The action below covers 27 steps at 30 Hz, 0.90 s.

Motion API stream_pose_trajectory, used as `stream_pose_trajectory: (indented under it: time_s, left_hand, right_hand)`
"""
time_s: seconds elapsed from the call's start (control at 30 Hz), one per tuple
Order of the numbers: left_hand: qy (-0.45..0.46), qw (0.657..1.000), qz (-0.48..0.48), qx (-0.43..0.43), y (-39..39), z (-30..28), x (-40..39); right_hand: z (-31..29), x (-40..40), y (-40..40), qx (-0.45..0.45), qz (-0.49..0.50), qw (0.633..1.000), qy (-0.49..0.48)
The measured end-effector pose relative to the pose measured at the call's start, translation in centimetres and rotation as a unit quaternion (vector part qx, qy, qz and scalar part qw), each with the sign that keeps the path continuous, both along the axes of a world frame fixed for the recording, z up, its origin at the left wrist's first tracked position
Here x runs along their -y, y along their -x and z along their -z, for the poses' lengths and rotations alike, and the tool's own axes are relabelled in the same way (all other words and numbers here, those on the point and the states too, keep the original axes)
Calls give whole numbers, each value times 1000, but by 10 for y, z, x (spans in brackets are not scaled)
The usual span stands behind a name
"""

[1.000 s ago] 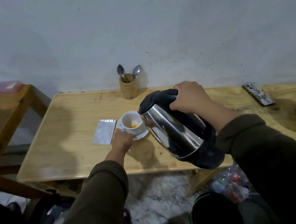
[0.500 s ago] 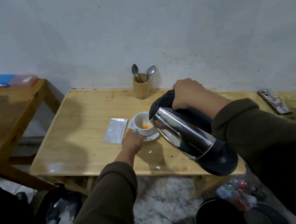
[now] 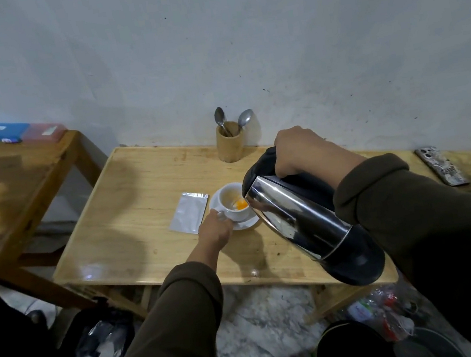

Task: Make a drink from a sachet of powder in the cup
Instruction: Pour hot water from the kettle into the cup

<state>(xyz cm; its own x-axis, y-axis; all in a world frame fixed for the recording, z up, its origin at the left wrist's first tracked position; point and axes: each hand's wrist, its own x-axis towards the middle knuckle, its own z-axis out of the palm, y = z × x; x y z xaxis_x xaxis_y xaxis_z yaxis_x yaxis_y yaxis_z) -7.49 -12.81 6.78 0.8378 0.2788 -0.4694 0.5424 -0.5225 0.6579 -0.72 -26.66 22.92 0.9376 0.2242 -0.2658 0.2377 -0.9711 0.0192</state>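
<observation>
A white cup (image 3: 232, 204) stands on a white saucer (image 3: 245, 223) in the middle of the wooden table (image 3: 131, 224). Orange liquid or powder shows at the cup's bottom. My left hand (image 3: 216, 233) holds the cup by its near left side, at the handle. My right hand (image 3: 300, 151) grips the black handle of a steel kettle (image 3: 298, 221), which is tilted steeply with its spout over the cup's right rim. A silver sachet (image 3: 189, 212) lies flat just left of the saucer.
A bamboo holder (image 3: 230, 145) with two spoons stands at the wall behind the cup. A phone (image 3: 441, 166) lies at the far right. A second wooden table (image 3: 16, 192) on the left carries blue and pink boxes (image 3: 15, 133). Bags and plastic litter the floor below.
The kettle has tilted further over the cup and the orange patch in the cup has grown. My left hand stays on the cup. The view has shifted.
</observation>
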Motion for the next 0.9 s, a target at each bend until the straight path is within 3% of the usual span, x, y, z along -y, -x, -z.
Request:
stream_pose_trajectory:
  time_s: [0.9]
  left_hand:
    - [-22,999,21,14,-3,7,-2]
  right_hand:
    - [-6,-2,1,1,8,1000,11]
